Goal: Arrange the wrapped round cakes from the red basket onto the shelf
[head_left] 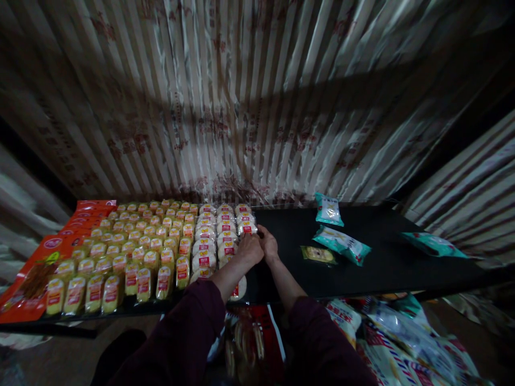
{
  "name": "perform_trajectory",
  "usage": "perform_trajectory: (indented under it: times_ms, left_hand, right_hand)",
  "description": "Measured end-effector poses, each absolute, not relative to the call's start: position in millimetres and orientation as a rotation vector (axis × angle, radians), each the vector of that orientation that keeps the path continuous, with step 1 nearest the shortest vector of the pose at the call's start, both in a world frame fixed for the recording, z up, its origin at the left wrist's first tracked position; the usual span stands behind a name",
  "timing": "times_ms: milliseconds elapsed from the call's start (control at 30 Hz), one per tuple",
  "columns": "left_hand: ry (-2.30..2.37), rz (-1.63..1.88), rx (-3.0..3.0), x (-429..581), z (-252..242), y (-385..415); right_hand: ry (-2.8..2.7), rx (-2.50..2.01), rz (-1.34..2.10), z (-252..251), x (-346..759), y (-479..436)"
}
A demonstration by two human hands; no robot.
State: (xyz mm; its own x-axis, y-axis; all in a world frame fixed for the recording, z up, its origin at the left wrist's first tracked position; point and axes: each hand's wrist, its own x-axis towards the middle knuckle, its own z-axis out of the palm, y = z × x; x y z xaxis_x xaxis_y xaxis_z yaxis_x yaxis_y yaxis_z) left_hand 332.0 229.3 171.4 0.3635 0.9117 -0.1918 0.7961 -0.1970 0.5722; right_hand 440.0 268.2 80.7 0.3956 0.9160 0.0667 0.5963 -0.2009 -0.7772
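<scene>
Lying just beyond the left hand (250, 248): white packets (246, 228) (rowed; red-labelled).

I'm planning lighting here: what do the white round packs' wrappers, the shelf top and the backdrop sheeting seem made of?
Wrappers: probably clear, glossy plastic film; white contents show through. Shelf top: black, matte, no visible grain; painted metal or board, unclear. Backdrop sheeting: likely thin, shiny plastic, bright streaks along its folds.

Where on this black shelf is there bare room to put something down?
Bare black shelf shows between the right hand and the small yellow packet, and between the middle teal packet and the rightmost teal packet. It is crowded on the left: orange packets, yellow cakes, white round cakes.
</scene>
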Motion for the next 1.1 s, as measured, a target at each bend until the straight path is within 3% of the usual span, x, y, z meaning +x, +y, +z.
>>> perform_trajectory:
  times_ms: [1100]
  left_hand:
    - [1.533, 0.287, 2.050, 338, 172, 225]
  right_hand:
    - [-1.283, -1.882, 0.488, 77, 448, 264]
